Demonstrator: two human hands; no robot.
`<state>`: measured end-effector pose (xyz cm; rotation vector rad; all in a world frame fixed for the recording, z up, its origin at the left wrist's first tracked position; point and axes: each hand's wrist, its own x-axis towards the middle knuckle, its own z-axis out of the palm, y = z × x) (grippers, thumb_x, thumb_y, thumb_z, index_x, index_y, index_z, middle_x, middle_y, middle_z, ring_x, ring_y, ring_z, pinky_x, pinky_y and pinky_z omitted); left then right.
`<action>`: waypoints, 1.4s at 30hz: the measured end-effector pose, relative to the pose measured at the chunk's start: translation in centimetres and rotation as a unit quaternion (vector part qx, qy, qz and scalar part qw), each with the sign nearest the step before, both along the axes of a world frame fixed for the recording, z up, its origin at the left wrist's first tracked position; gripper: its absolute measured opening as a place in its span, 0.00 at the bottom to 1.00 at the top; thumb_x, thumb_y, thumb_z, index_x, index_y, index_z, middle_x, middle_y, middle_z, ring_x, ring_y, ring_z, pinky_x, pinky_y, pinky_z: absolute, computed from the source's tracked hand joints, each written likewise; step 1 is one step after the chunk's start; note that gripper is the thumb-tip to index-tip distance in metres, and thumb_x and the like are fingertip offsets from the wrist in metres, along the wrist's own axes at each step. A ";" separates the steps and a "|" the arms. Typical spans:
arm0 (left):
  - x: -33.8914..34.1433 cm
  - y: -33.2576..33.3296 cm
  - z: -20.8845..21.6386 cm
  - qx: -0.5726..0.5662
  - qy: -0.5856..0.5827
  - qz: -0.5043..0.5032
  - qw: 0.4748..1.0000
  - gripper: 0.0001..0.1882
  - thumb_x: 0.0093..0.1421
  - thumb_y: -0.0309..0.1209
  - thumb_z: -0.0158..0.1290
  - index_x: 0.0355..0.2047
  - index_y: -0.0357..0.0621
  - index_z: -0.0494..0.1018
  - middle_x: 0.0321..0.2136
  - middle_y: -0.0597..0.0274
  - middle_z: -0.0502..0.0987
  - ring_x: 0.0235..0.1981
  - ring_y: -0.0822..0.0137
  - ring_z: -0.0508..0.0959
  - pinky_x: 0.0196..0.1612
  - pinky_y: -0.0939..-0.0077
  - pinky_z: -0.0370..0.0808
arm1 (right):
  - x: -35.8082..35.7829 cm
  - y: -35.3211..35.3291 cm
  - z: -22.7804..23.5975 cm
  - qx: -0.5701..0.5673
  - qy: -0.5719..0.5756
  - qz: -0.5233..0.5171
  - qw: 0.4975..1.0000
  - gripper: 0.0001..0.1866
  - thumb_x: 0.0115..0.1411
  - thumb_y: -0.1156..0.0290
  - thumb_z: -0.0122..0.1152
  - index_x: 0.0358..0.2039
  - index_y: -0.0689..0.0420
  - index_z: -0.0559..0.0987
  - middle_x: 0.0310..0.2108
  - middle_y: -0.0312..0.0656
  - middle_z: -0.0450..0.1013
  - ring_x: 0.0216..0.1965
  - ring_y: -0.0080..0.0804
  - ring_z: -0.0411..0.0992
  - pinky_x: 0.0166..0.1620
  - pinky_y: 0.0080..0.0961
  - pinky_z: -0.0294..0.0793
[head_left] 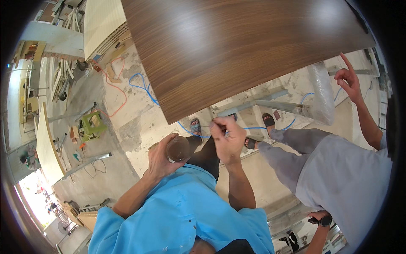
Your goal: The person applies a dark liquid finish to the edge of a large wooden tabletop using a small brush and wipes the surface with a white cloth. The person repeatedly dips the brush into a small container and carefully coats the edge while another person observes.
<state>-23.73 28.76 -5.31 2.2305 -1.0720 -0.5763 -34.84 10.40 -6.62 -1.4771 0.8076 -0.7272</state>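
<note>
At nine o'clock, near the dark rim, a pale panel (48,148) stands on edge, and the clutter behind it is too small and bent to make out. Just inward of it, also toward nine o'clock, a green stool (92,126) is on the floor (127,156). At ten o'clock an orange cord (124,98) winds over the floor, and near it a blue hose (144,83) runs on until the wood-grain board (228,55) hides it. That board fills twelve to two o'clock, its far side cut off by the top edge. At eight o'clock from the centre is the left hand (158,157), its forearm slanting up and inward from the blue shirt (169,211); its fingers are wrapped around a brown container (178,149), seen end-on below the board's near corner. The hand covers the container's left side, and its contents cannot be told. At four o'clock, close to the centre, the right hand (230,137) is raised on a nearly upright forearm, thumb and fingers drawn together at the tips; anything between them is too small to tell. Clear plastic wrap (323,95) hangs toward half past two. Farther out, a co-worker's hand (349,80) points upward beside the board; the co-worker's head is out of view.
</note>
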 end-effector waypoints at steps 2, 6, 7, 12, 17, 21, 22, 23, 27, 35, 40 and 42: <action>0.2 0.3 -0.1 -0.010 -0.001 0.005 1.000 0.42 0.36 0.35 0.73 0.53 0.41 0.68 0.43 0.54 0.80 0.43 0.57 0.82 0.47 0.66 0.78 | 0.4 0.2 -0.2 0.020 -0.003 -0.030 0.999 0.05 0.55 0.78 0.67 0.31 0.64 0.79 0.22 0.42 0.76 0.21 0.22 0.73 0.27 0.21 0.72; 0.3 0.9 -0.4 -0.014 0.006 0.009 1.000 0.42 0.37 0.35 0.73 0.53 0.41 0.68 0.42 0.54 0.80 0.43 0.58 0.82 0.47 0.67 0.78 | 1.9 2.4 -0.6 -0.070 -0.006 0.042 0.997 0.05 0.53 0.79 0.67 0.30 0.63 0.79 0.22 0.42 0.76 0.20 0.29 0.74 0.26 0.23 0.73; 0.4 1.0 -0.4 -0.014 0.008 0.010 1.000 0.42 0.37 0.35 0.73 0.53 0.41 0.68 0.42 0.54 0.80 0.43 0.58 0.82 0.47 0.67 0.78 | 1.9 2.7 -0.5 -0.074 -0.008 0.049 0.996 0.05 0.53 0.79 0.68 0.29 0.62 0.79 0.22 0.42 0.75 0.20 0.30 0.74 0.26 0.23 0.73; 0.8 1.9 -0.5 -0.028 -0.005 0.006 1.000 0.42 0.37 0.33 0.73 0.53 0.41 0.67 0.42 0.54 0.80 0.43 0.58 0.82 0.46 0.67 0.79 | 1.2 2.8 -0.3 -0.032 0.002 0.011 0.999 0.06 0.53 0.79 0.68 0.29 0.63 0.78 0.22 0.42 0.75 0.21 0.27 0.73 0.27 0.20 0.72; 1.1 2.5 -0.9 -0.028 -0.007 0.009 1.000 0.42 0.38 0.38 0.73 0.54 0.45 0.66 0.43 0.55 0.80 0.42 0.55 0.82 0.43 0.64 0.79 | 2.3 4.5 -0.5 -0.033 0.033 0.036 0.998 0.05 0.54 0.78 0.67 0.30 0.62 0.79 0.23 0.43 0.76 0.22 0.27 0.74 0.27 0.22 0.73; 1.2 3.1 -1.0 -0.029 -0.002 0.009 1.000 0.42 0.36 0.33 0.73 0.53 0.41 0.67 0.43 0.54 0.80 0.43 0.58 0.82 0.46 0.67 0.79 | 2.6 5.6 -0.6 -0.038 -0.024 0.099 0.994 0.05 0.55 0.78 0.67 0.30 0.63 0.79 0.22 0.43 0.75 0.20 0.27 0.74 0.26 0.22 0.72; 1.3 3.2 -1.0 -0.025 -0.002 0.009 1.000 0.42 0.37 0.34 0.73 0.54 0.42 0.67 0.43 0.54 0.80 0.42 0.57 0.82 0.45 0.66 0.79 | 2.5 5.6 -0.6 -0.040 -0.019 0.065 0.997 0.05 0.55 0.78 0.67 0.30 0.63 0.79 0.22 0.42 0.75 0.20 0.26 0.73 0.25 0.21 0.72; 1.3 3.3 -1.0 -0.021 -0.003 0.010 1.000 0.43 0.37 0.36 0.73 0.54 0.44 0.66 0.43 0.54 0.80 0.42 0.56 0.82 0.44 0.65 0.79 | 2.4 5.4 -0.6 -0.047 -0.020 0.039 0.998 0.05 0.55 0.78 0.67 0.31 0.63 0.79 0.22 0.42 0.75 0.20 0.25 0.73 0.25 0.21 0.72; 1.3 3.5 -1.0 -0.022 -0.013 0.013 1.000 0.43 0.37 0.37 0.72 0.54 0.45 0.66 0.43 0.54 0.80 0.41 0.55 0.82 0.42 0.64 0.79 | 2.5 4.9 -0.5 0.018 -0.016 -0.018 1.000 0.05 0.56 0.78 0.67 0.31 0.63 0.79 0.22 0.41 0.75 0.20 0.23 0.73 0.25 0.19 0.71; 1.4 3.5 -0.9 -0.032 -0.001 0.009 0.999 0.42 0.37 0.32 0.73 0.54 0.40 0.66 0.42 0.54 0.80 0.42 0.58 0.82 0.46 0.68 0.79 | 2.3 5.5 -0.2 -0.042 -0.022 0.030 0.998 0.05 0.53 0.79 0.68 0.29 0.62 0.78 0.22 0.44 0.74 0.20 0.33 0.73 0.25 0.25 0.70; 1.4 3.5 -1.0 -0.022 -0.004 0.011 1.000 0.42 0.38 0.32 0.73 0.54 0.40 0.66 0.42 0.54 0.80 0.42 0.58 0.82 0.46 0.67 0.79 | 2.5 5.5 -0.5 -0.058 -0.008 0.048 0.997 0.05 0.53 0.78 0.68 0.29 0.62 0.78 0.22 0.44 0.74 0.19 0.31 0.72 0.25 0.24 0.70; 1.3 3.4 -1.0 -0.021 -0.004 0.010 1.000 0.42 0.38 0.32 0.73 0.54 0.40 0.67 0.42 0.54 0.80 0.42 0.58 0.82 0.46 0.67 0.79 | 2.7 5.6 -0.5 -0.076 -0.029 0.095 0.992 0.05 0.54 0.78 0.68 0.30 0.61 0.79 0.22 0.43 0.74 0.19 0.27 0.71 0.24 0.23 0.69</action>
